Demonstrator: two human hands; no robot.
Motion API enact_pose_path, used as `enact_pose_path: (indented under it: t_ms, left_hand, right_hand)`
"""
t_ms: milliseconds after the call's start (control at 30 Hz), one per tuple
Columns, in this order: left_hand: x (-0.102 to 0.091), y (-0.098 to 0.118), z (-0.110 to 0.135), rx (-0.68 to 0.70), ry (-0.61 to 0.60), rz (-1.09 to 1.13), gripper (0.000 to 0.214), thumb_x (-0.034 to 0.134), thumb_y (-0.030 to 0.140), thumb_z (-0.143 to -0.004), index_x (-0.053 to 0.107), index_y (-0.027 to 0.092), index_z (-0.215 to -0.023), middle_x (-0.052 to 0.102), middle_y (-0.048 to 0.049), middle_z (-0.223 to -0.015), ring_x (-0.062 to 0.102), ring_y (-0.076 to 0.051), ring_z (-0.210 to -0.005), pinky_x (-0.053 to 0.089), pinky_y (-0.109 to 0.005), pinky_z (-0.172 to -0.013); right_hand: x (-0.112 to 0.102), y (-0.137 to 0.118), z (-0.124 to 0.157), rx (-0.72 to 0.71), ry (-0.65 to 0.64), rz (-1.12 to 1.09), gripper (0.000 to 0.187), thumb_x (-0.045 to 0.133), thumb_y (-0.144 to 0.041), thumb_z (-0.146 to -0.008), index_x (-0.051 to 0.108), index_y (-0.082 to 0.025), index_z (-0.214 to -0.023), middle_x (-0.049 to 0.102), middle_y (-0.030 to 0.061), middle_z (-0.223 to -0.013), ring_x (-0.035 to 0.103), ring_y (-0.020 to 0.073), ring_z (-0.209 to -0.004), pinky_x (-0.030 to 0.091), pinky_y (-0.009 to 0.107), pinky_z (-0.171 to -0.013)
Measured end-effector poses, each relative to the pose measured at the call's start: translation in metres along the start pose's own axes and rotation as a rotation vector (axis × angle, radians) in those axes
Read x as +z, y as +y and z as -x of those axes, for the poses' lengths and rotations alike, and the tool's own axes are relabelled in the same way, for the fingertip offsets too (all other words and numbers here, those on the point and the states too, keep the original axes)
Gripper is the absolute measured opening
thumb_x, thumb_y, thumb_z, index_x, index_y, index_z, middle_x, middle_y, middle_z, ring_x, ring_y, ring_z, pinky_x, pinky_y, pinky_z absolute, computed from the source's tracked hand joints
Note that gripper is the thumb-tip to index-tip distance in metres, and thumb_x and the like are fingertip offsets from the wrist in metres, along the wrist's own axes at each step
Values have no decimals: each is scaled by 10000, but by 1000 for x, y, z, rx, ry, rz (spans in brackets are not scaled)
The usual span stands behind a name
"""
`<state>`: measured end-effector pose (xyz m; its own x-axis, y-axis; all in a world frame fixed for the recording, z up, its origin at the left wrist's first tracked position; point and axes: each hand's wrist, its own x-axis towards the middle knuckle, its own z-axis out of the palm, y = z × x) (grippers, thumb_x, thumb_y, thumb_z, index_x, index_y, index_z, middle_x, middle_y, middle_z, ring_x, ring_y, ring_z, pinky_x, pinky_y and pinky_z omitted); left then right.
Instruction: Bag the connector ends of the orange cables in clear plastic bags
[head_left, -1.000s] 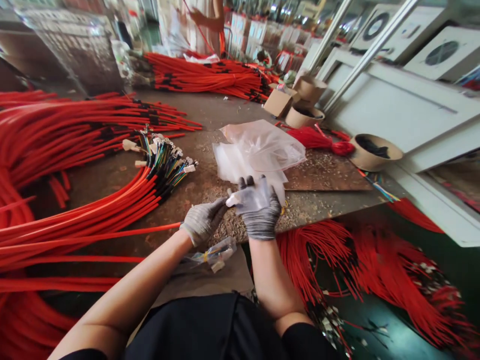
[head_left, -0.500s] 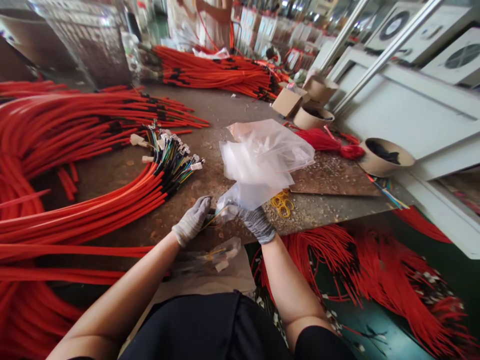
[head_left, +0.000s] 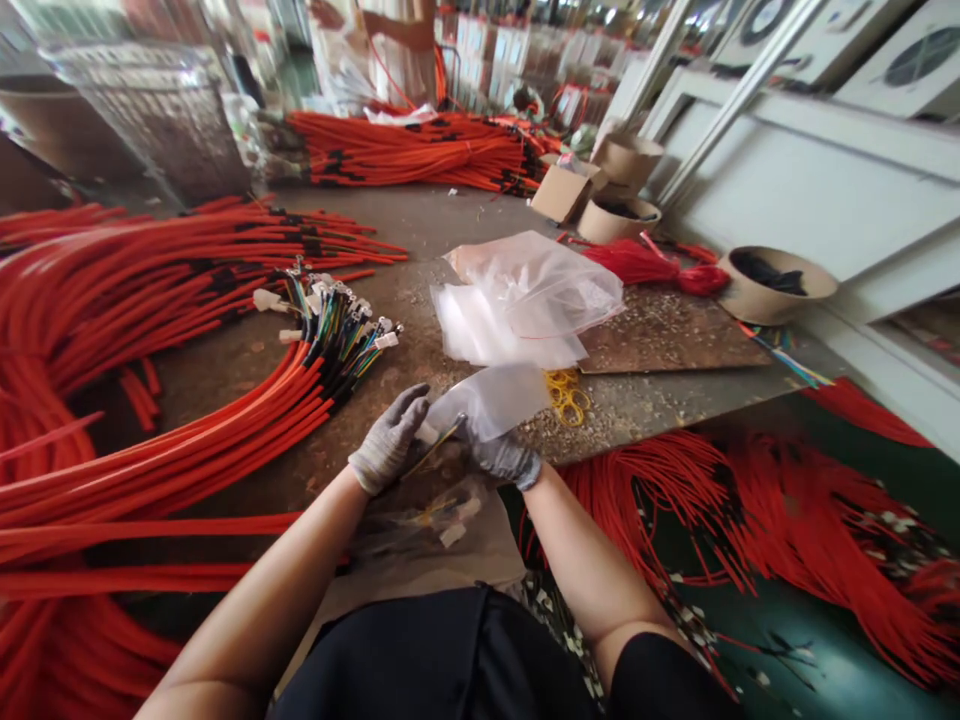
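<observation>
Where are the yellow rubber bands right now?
In the head view, the yellow rubber bands lie on the workbench, right of the plastic bag in the person's right hand and just below the pile of clear bags.

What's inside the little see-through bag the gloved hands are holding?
Thin coloured wires lead into the small clear plastic bag at the gloved right hand, and a white connector end shows at its mouth. Deeper in, the cloudy plastic hides anything else.

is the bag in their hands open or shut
The bag looks open: thin wires run into its mouth at the right hand.
</observation>
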<state>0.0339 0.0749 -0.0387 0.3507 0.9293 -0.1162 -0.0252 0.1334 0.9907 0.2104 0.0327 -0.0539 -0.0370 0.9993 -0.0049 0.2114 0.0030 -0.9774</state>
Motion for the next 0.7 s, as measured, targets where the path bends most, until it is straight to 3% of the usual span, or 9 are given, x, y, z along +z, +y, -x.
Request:
enact_pose_path:
  t_ms: [67, 133, 233, 333, 400, 567, 700]
  left_hand:
    - [1, -1, -3, 40, 28, -6, 514, 751, 542, -641, 678, 161, -978, 696, -64, -906, 627, -185, -831, 497, -278, -735]
    - [-3, -4, -2, 45, 17, 37, 574, 776, 502, -626, 641, 165, -1071, 688, -35, -827, 617, -161, -746, 492, -273, -693]
    - [-15, -11, 5, -3, -125, 108, 704, 810, 419, -609, 574, 194, -1233, 702, -55, -982, 631, -169, -830, 500, -280, -744]
    - [-26, -15, 13, -52, -96, 86, 559, 803, 415, -607, 665, 147, -1078, 709, -84, -1008, 632, -214, -887, 509, -315, -780]
    - [-28, -13, 16, -42, -49, 104, 513, 799, 410, -599, 683, 131, -1014, 717, -91, -972, 635, -236, -884, 511, -334, -780]
    - [-24, -1, 22, -27, -277, 245, 677, 771, 341, -641, 568, 165, -1262, 689, -120, -1127, 609, -280, -1045, 469, -367, -890]
    - [-26, 5, 23, -79, -351, 265, 694, 755, 359, -668, 523, 186, -1299, 692, -100, -1088, 624, -248, -994, 461, -357, -884]
  right_hand:
    - [-1, -3, 2, -2, -35, -2, 242, 775, -413, -623, 684, -239, -763, 712, 34, -824, 622, 207, -824, 496, 407, -884]
    - [-3, -8, 4, 4, -48, 1, 272, 725, -459, -673, 655, -197, -697, 680, 27, -729, 602, 184, -735, 505, 387, -816]
    - [-4, -15, 5, 70, -8, -76, 331, 651, -472, -737, 592, -164, -631, 605, -1, -607, 539, 120, -563, 474, 278, -597]
    - [1, -16, 6, 141, -7, -188, 286, 671, -433, -705, 607, -154, -698, 597, -16, -604, 506, 88, -488, 405, 220, -480]
    - [5, -15, 8, 136, -23, -182, 268, 688, -402, -683, 634, -144, -736, 605, -11, -620, 519, 89, -509, 401, 213, -483]
    - [10, -11, 12, 140, -8, -154, 260, 671, -382, -713, 654, -127, -760, 610, -3, -649, 520, 83, -551, 415, 218, -535]
    - [14, -9, 12, 181, 1, -146, 281, 702, -387, -681, 655, -124, -764, 622, 5, -664, 539, 95, -563, 432, 225, -533]
